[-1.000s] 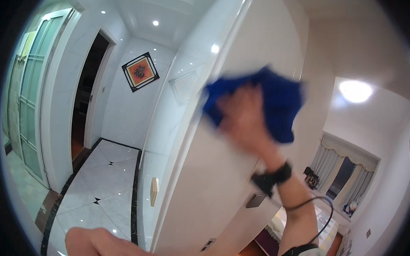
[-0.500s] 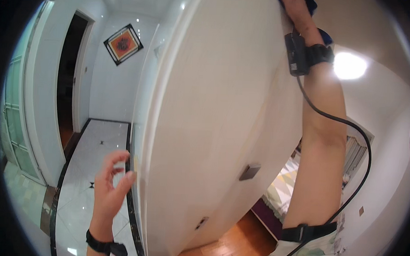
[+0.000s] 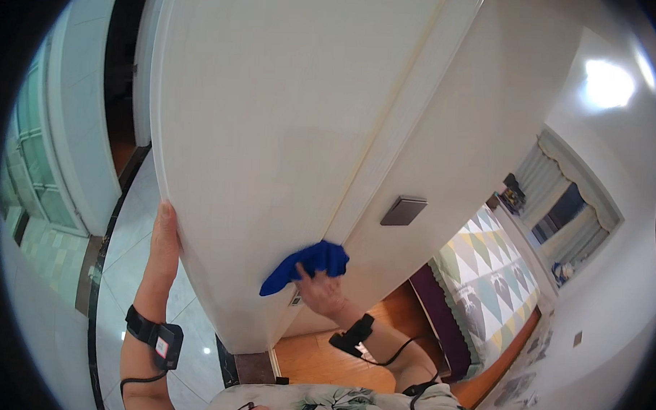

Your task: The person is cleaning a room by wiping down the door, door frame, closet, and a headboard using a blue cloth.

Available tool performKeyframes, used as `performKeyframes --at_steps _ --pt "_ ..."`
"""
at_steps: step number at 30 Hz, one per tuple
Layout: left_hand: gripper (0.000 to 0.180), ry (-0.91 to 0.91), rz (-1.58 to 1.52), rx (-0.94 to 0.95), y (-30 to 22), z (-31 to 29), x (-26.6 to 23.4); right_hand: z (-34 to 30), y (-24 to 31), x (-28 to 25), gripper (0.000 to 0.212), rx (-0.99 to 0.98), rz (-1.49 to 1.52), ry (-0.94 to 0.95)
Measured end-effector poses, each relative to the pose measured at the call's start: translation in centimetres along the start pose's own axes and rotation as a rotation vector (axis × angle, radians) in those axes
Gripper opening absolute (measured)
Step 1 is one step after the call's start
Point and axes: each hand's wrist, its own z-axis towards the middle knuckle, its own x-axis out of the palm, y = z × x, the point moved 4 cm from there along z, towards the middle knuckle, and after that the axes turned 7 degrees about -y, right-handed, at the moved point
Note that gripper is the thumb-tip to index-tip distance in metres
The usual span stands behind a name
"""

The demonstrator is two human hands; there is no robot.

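My right hand [image 3: 322, 294] presses a blue cloth [image 3: 317, 255] against the lower part of a tall white panelled door surround [image 3: 262, 130]. The cloth lies bunched under and around my fingers. Close below it, partly covered by the hand, is a small metal latch plate [image 3: 296, 298]. At the surround's left edge my left hand [image 3: 165, 246] touches the white edge with one digit stretched upward. Its other fingers are hidden, so I cannot tell how far they close round the edge. Both wrists wear black straps with small devices.
A grey wall switch [image 3: 404, 210] sits right of the cloth. Beyond, a bed [image 3: 495, 283] with a patterned cover stands on a wooden floor [image 3: 337, 357], near a curtained window [image 3: 563, 206]. On the left run a tiled corridor floor [image 3: 135, 249] and a glazed door [image 3: 37, 159].
My right hand has come down from high up to the lower surface with the blue cloth. My left hand, apart from the edge before, now touches it. The view has shifted toward the bedroom.
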Motion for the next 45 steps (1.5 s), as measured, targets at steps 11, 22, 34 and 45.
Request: performKeyframes --at_steps 11,22,34,45 --pt "0.07 -0.097 0.065 -0.025 -2.1 -0.9 1.3 27.7 -7.5 -19.4 0.052 -0.126 -0.337 -0.611" --pt "0.045 -0.096 0.396 -0.189 8.7 -13.9 -8.7 11.5 5.2 -4.1 0.043 -0.488 0.376 0.37" --pt "0.07 -0.603 0.231 -0.638 13.8 -31.3 -22.1 46.9 -4.7 -29.3 0.034 -1.009 -1.189 -0.044" --pt "0.078 -0.706 0.154 -0.996 15.0 -38.2 -24.6 29.2 6.1 -12.3 0.052 -0.643 -0.401 0.459"
